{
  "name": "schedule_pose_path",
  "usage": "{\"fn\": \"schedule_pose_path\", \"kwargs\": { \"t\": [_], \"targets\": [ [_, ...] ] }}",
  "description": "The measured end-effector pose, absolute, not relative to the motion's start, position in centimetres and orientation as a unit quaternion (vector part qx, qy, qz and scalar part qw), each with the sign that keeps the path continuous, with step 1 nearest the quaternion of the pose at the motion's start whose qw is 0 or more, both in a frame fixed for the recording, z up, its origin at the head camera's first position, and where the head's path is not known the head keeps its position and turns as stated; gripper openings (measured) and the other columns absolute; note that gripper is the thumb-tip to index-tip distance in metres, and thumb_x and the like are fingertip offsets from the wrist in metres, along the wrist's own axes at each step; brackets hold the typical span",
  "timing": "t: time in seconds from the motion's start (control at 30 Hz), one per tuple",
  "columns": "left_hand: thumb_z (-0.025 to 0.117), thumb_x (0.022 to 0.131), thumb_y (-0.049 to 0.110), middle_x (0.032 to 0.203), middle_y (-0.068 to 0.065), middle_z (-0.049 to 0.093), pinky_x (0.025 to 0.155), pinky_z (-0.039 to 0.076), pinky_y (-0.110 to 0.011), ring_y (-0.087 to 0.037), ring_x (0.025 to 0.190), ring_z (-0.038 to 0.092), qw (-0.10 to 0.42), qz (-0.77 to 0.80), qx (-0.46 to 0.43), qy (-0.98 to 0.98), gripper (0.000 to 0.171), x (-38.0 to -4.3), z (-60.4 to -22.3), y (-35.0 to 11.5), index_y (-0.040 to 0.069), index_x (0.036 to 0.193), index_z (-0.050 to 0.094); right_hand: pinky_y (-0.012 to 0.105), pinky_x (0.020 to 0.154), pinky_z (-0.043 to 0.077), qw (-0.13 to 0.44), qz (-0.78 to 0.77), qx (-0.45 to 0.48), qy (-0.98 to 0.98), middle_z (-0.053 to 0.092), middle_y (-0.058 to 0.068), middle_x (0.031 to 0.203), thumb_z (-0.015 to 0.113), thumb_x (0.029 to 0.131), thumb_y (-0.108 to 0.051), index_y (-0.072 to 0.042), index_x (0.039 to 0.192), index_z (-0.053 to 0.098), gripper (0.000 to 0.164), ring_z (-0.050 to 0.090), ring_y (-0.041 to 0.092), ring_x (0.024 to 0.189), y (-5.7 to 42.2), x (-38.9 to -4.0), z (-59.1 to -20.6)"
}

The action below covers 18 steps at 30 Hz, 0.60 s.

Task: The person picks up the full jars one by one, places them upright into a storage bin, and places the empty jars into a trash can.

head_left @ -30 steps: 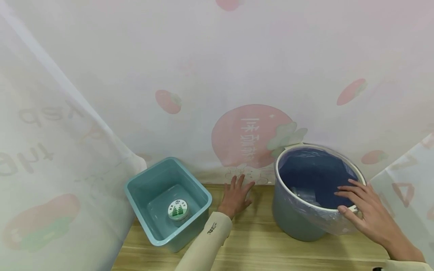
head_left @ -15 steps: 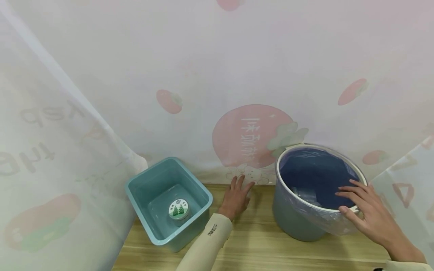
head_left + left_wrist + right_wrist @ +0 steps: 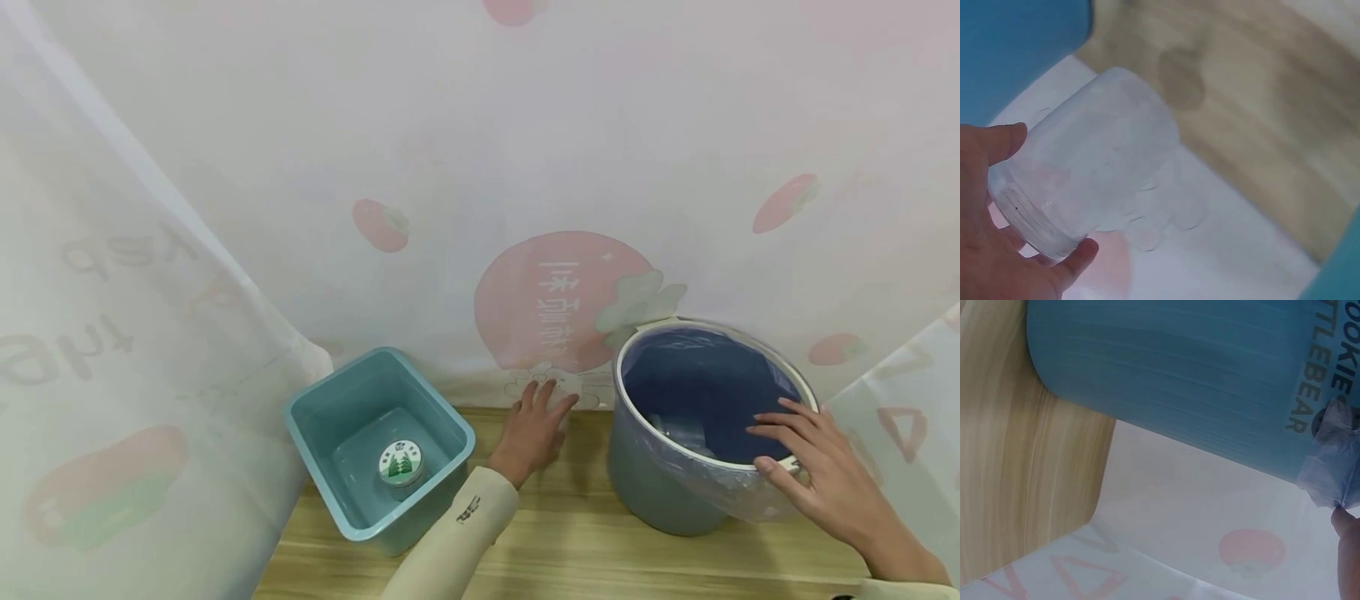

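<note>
My left hand [image 3: 528,433] reaches toward the back of the table, between the teal basin [image 3: 438,504] and the round bin [image 3: 660,500]. In the left wrist view its thumb and fingers grip one end of a clear jar [image 3: 1100,147], lying at a slant; the hand mostly hides it from the head view. My right hand [image 3: 828,471] rests at the bin's right rim, fingers stretched over the opening. A thin clear bag [image 3: 750,492] lines the bin and folds down outside; in the right wrist view a fingertip touches the bag's edge [image 3: 1335,462].
Inside the basin stands a round tub [image 3: 400,463] with a white lid and green print. A pale sheet with strawberry prints [image 3: 562,300] hangs behind the wooden table [image 3: 555,542] and along both sides. The bin stands close against the back sheet.
My left hand has shifted slightly right and back, its fingers a little higher. The right hand stays on the bin's rim. The head view has turned slightly left.
</note>
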<state>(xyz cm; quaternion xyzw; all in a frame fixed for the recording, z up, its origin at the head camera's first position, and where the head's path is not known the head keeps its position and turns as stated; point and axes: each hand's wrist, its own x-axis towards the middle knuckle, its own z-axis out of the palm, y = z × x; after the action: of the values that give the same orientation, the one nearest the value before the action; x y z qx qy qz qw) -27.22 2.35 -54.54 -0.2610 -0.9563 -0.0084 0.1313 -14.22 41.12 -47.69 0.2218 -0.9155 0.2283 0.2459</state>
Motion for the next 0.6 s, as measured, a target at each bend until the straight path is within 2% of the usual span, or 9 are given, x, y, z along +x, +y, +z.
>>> {"fn": "schedule_pose_path", "kwargs": {
  "t": [0.27, 0.47, 0.6],
  "targets": [
    [0.061, 0.096, 0.041, 0.161, -0.007, 0.027, 0.099, 0.051, -0.046, -0.034, 0.146, 0.030, 0.142, 0.027, -0.279, -0.949, 0.063, -26.5, -50.5, 3.4, 0.040, 0.152, 0.032, 0.062, 0.121, -0.002, 0.247, 0.229, 0.221, -0.915, 0.061, 0.012, 0.128, 0.077, 0.086, -0.021, -0.016, 0.121, 0.068, 0.037, 0.029, 0.027, 0.148, 41.0, -14.4, -47.8],
    [0.061, 0.096, 0.041, 0.158, -0.010, 0.034, 0.095, 0.053, -0.047, -0.036, 0.142, 0.036, 0.178, 0.049, -0.288, -0.940, 0.061, -26.1, -47.3, 3.5, 0.038, 0.152, 0.037, 0.063, 0.121, -0.002, 0.247, 0.226, 0.221, -0.916, 0.061, 0.012, 0.128, 0.077, 0.086, -0.023, -0.016, 0.121, 0.068, 0.037, 0.029, 0.025, 0.148, 40.8, -14.7, -47.7],
    [0.058, 0.096, 0.043, 0.156, -0.010, 0.037, 0.098, 0.051, -0.048, -0.036, 0.141, 0.038, 0.202, 0.059, -0.297, -0.931, 0.064, -26.0, -45.1, 3.4, 0.040, 0.154, 0.032, 0.063, 0.121, -0.001, 0.249, 0.224, 0.221, -0.916, 0.062, 0.011, 0.128, 0.077, 0.086, -0.024, -0.016, 0.121, 0.068, 0.036, 0.030, 0.026, 0.147, 40.6, -14.8, -47.7]
  ]
}}
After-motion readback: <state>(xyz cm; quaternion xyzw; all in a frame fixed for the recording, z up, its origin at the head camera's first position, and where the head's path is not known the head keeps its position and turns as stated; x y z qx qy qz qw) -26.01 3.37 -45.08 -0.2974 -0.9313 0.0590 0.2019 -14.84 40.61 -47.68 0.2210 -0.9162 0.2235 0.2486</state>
